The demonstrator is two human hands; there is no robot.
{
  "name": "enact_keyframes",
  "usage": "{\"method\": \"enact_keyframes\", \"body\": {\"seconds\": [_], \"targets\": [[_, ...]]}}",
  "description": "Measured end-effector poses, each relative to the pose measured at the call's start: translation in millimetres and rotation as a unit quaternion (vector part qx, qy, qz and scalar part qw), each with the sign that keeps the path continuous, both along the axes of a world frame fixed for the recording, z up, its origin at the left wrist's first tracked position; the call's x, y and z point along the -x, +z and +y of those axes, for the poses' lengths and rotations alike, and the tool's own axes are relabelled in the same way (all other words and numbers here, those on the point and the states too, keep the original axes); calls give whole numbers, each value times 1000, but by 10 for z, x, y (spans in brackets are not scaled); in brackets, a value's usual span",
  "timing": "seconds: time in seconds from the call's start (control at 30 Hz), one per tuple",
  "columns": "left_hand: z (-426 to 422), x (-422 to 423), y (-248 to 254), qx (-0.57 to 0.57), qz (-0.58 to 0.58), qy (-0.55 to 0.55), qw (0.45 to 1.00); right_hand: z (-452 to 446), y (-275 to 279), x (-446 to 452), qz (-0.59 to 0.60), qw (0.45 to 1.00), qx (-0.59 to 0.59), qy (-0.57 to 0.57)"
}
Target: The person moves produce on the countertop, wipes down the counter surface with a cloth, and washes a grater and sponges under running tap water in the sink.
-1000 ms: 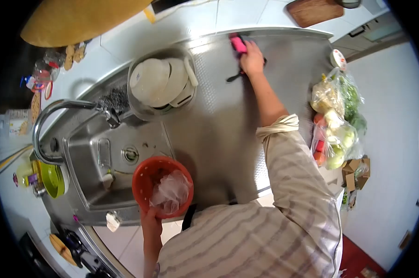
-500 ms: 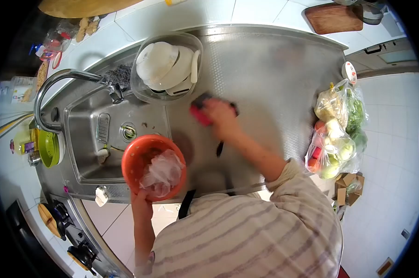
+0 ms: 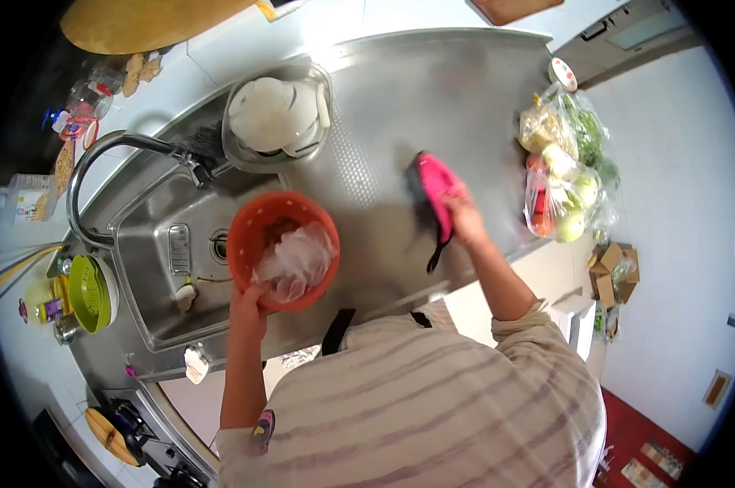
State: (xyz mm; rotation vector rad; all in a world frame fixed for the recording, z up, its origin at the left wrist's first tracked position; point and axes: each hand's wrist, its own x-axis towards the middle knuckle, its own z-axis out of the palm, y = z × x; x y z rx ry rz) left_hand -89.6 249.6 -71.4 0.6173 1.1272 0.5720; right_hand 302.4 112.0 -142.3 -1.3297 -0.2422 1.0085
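Observation:
My left hand [image 3: 248, 313] grips the near rim of an orange-red plastic colander [image 3: 244, 232], held tilted beside the sink's right edge. Crumpled clear plastic bags [image 3: 298, 262] lie inside it. Farther right, my right hand [image 3: 465, 218] is closed around a pink brush [image 3: 437, 180] with a dark edge and a black strap hanging towards me. The brush is at the steel countertop [image 3: 384, 81]; whether it touches the surface I cannot tell.
A steel sink [image 3: 160, 301] with a curved faucet [image 3: 87, 163] is on the left. Behind it stands a clear tub [image 3: 324, 150] of white bowls. Bagged vegetables [image 3: 567, 191] and a small bowl [image 3: 562, 74] sit at the counter's right end. Green baskets [image 3: 87, 293] stand far left.
My right hand has moved right across the countertop with the brush. My left hand still holds the colander, now slightly higher in view. The camera view has also shifted.

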Motion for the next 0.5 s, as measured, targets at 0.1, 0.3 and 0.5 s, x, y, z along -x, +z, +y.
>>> {"method": "enact_keyframes", "body": {"seconds": [0.1,0.3,0.5], "targets": [[97,47,-139,-22,-28,-29,999,-195,-12,-196,-460,880,92,-78],[303,168,214,-49,47,7,998,434,-605,1683,-706,690,-35,152],[637,260,471,-94,57,-25,994,497,157,1971,-98,881,-100,452]]}}
